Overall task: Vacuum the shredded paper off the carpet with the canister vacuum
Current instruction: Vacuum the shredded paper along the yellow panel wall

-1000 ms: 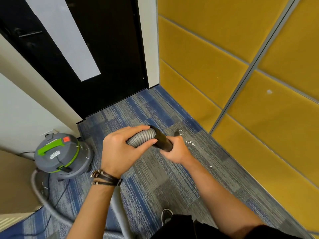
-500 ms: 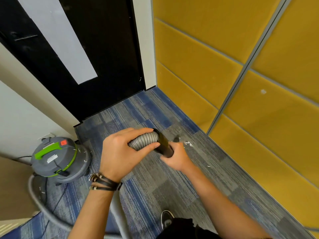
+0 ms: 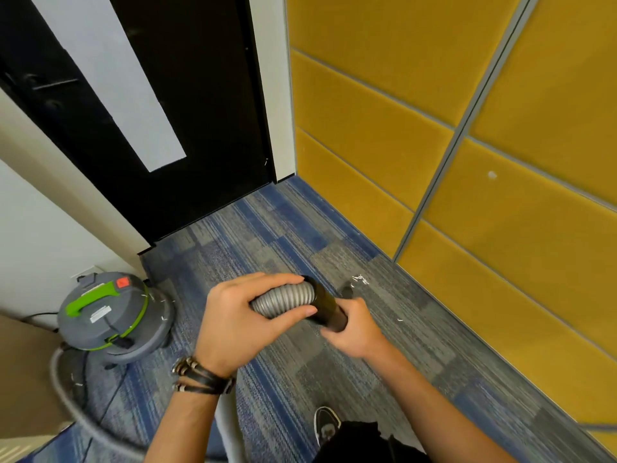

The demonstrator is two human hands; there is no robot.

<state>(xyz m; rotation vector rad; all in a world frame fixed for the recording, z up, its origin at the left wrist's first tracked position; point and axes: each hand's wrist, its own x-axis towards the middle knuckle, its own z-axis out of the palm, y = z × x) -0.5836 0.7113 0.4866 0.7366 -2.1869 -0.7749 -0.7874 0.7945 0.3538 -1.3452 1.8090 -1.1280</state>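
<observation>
My left hand [image 3: 238, 324] grips the ribbed grey hose [image 3: 283, 299] of the vacuum. My right hand [image 3: 355, 329] holds the black tube [image 3: 325, 304] joined to it, which points down at the carpet. A small clump of white shredded paper [image 3: 360, 279] lies on the carpet just past the tube's tip, with a stray shred [image 3: 399, 319] to the right. The grey and green canister vacuum [image 3: 107, 314] stands at the left by the wall, a few shreds around its base. The tube's far end is mostly hidden behind my right hand.
A black door [image 3: 187, 128] closes the far end. Yellow wall panels [image 3: 467, 195] run along the right side. The blue and grey carpet [image 3: 267, 235] fills the floor between. My shoe [image 3: 325, 426] shows at the bottom. The hose loops on the floor at lower left [image 3: 66, 396].
The view has shifted slightly; my hands and the hose have stayed in nearly the same grip, with the tube tip edging closer to the paper clump.
</observation>
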